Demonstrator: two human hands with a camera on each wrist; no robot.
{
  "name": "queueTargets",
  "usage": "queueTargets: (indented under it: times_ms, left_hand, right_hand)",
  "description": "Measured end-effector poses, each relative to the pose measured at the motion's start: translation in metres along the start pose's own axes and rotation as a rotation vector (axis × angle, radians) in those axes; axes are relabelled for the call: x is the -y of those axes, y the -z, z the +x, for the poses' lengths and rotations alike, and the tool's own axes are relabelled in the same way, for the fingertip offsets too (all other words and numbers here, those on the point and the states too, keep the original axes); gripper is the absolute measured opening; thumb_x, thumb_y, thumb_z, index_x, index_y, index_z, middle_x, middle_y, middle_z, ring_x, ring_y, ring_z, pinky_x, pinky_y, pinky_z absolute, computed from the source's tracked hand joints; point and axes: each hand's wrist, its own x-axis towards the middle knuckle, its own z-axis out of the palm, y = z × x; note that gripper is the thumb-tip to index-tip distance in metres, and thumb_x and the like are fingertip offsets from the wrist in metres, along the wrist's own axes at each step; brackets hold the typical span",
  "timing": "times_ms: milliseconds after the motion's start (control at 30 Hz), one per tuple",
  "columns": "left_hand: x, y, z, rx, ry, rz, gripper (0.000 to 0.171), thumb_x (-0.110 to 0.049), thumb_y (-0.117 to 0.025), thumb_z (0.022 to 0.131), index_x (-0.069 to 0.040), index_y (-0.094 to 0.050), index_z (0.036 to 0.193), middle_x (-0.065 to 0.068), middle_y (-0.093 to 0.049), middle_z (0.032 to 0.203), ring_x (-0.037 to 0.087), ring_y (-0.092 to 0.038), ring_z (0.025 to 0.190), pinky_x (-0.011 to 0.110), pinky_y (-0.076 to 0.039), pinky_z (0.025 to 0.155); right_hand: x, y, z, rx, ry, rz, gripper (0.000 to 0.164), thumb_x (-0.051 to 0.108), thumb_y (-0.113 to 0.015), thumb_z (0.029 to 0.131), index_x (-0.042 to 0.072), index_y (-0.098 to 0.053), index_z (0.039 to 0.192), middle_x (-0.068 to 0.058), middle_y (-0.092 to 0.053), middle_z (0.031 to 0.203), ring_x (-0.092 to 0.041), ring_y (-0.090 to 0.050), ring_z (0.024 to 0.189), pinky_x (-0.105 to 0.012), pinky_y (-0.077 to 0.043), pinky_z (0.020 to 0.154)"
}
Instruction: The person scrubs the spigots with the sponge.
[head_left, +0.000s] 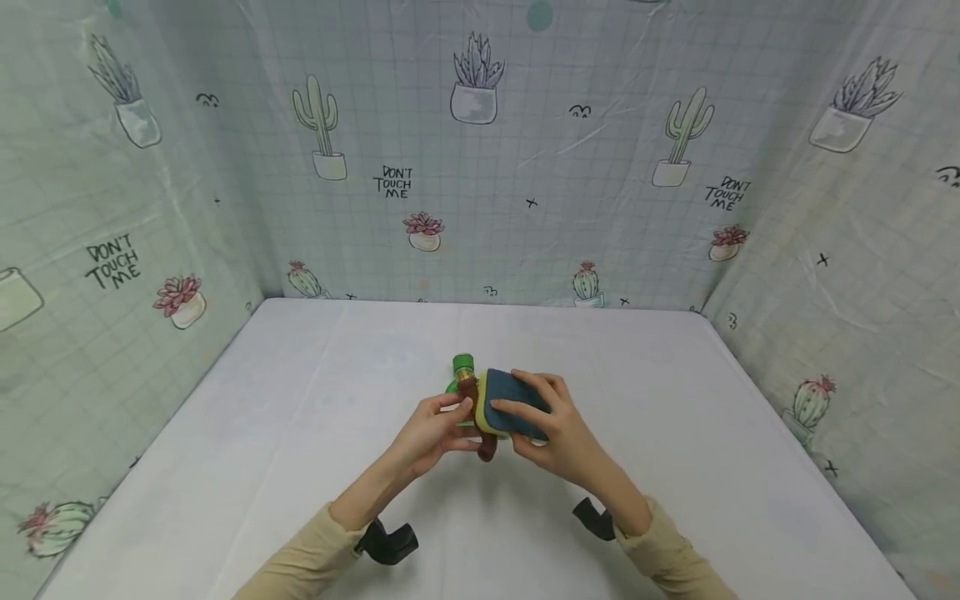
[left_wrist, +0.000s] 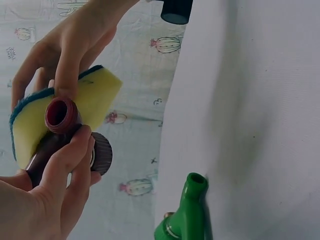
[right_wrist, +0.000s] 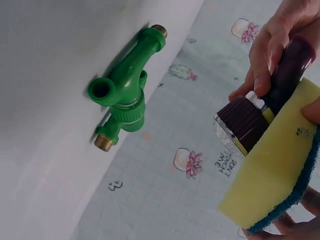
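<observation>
Head view: the left hand (head_left: pixel 433 435) grips a maroon faucet (head_left: pixel 467 389); the right hand (head_left: pixel 561 429) clasps a sponge (head_left: pixel 510 404) against it. Left wrist: the grip seemingly braces the maroon faucet against the sponge's yellow face. Right wrist: a green faucet (right_wrist: pixel 129 80) lies beyond both hands, apparently leaving them room.

Held tap (right_wrist: pixel 245 120): sits in left hand (head_left: pixel 433 435), above table (head_left: pixel 225 467)
Sponge (head_left: pixel 517 407): sits in right hand (head_left: pixel 558 429), against held tap's right side
Resting tap (head_left: pixel 463 363): lies on table, behind held tap
Cloth (head_left: pixel 540 250): hangs behind table and along both sides
</observation>
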Motion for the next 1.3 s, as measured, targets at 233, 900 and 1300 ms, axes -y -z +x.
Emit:
queueTargets:
  times_ms: [233, 900, 1300]
  left_hand:
    - [-0.003, 0.003, 0.004, -0.071, -0.012, -0.067, 0.046, -0.022, -0.046, 0.093, 0.005, -0.038, 0.13, 0.029, -0.048, 0.122, 0.025, -0.063, 0.096, 0.037, -0.053, 0.076]
    - [-0.009, -0.002, 0.002, 0.044, 0.008, -0.115, 0.051, -0.026, -0.044, 0.094, 0.004, -0.032, 0.133, 0.005, -0.056, 0.104, 0.021, -0.064, 0.09, 0.038, -0.053, 0.078]
    - [-0.015, 0.003, 0.006, -0.052, 0.088, -0.077, 0.048, -0.021, -0.048, 0.092, 0.002, -0.035, 0.132, 0.017, -0.051, 0.114, 0.018, -0.061, 0.091, 0.035, -0.052, 0.08]
  right_hand:
    - [0.002, 0.001, -0.012, 0.044, 0.026, 0.02, 0.048, 0.013, -0.071, 0.07, 0.029, -0.059, 0.114, -0.01, -0.041, 0.133, -0.024, -0.035, 0.111, -0.042, -0.049, 0.079]
    - [-0.023, 0.0, -0.008, -0.124, 0.017, -0.078, 0.031, 0.022, -0.063, 0.081, 0.025, -0.061, 0.112, -0.018, -0.042, 0.131, -0.034, -0.035, 0.114, -0.05, -0.045, 0.082]
    - [-0.014, -0.001, -0.017, -0.043, 0.223, -0.062, 0.026, 0.023, -0.058, 0.084, 0.028, -0.062, 0.109, -0.014, -0.042, 0.132, -0.036, -0.034, 0.118, -0.049, -0.036, 0.097]
